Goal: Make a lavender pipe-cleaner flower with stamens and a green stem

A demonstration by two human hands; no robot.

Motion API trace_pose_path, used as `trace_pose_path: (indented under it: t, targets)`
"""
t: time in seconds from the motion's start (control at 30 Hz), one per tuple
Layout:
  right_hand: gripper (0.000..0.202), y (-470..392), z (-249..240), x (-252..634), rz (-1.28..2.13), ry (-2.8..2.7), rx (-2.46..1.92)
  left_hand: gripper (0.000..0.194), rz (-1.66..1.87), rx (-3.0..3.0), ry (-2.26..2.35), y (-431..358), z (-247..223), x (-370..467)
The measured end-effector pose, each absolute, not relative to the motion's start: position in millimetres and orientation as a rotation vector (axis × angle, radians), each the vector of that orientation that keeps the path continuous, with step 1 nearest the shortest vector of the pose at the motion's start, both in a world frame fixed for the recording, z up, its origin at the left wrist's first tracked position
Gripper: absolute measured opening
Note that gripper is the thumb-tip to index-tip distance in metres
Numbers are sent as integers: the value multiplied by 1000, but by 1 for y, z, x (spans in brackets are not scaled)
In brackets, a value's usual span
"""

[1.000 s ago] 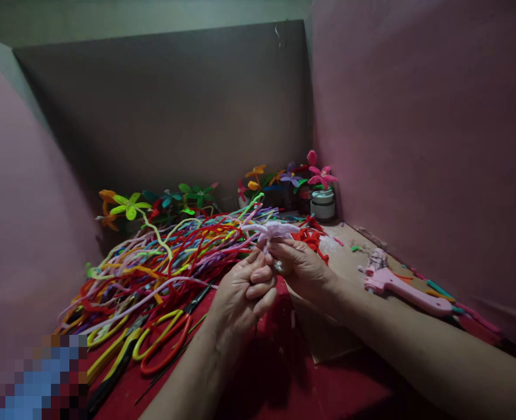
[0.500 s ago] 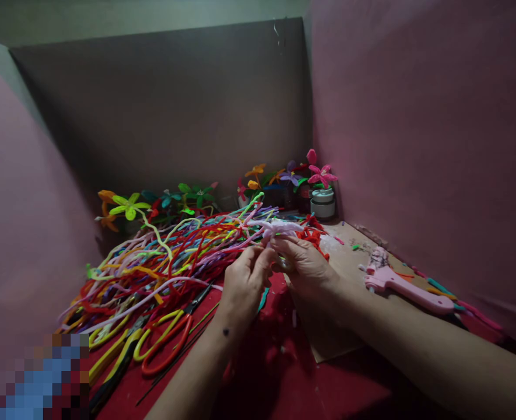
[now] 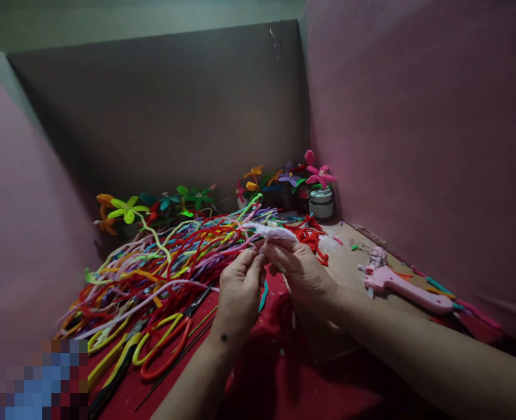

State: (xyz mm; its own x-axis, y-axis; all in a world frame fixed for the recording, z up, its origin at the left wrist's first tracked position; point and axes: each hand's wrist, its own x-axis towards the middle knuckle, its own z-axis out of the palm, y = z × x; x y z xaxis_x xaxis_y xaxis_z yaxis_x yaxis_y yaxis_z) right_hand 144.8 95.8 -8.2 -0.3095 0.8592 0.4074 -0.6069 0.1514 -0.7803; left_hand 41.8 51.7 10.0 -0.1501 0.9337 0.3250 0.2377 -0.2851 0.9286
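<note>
A pale lilac pipe-cleaner flower [image 3: 277, 233] is held up between both hands, over the edge of the colourful pile. My left hand [image 3: 242, 276] pinches it from below with thumb and forefinger. My right hand [image 3: 299, 265] is closed on it from the right, its fingertips meeting those of the left. The flower's underside and stem are mostly hidden behind the fingers. Behind and left of the hands spreads a heap of loose pipe cleaners [image 3: 153, 256] in many colours. Red pipe-cleaner pieces [image 3: 311, 236] lie just beyond my right hand.
Scissors with red and yellow handles [image 3: 167, 350] and yellow-black pliers [image 3: 117, 364] lie at the left. A pink glue gun [image 3: 409, 291] rests on the brown board [image 3: 349, 274] at the right. Finished flowers [image 3: 129, 210] and a pink flower in a jar [image 3: 321, 204] stand along the back.
The lilac flower has turned between my fingers, so its petals now lie flatter and more to one side. Both hands stay close together in nearly the same place.
</note>
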Motion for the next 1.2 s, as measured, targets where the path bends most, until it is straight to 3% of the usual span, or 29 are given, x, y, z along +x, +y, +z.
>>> trace_pose_path:
  t: [0.23,0.43,0.77,0.93,1.03,1.2]
  targets:
    - [15,96,-8,144,1489,-1180,-301,23,1357,1113,1028,49,17,43]
    - [13,93,-7,144,1523,-1135,-286,11,1256,881,757,50,18,41]
    - [24,87,4,149,1746,-1132,-182,16,1131,831,467,48,13,37]
    - [17,91,-2,148,1665,-1091,-270,22,1130,1004,651,51,15,36]
    - [17,95,-7,146,1633,-1089,-311,29,1240,1311,986,53,16,38]
    - [16,97,-11,144,1507,-1046,-365,22,1403,1978,1536,54,6,40]
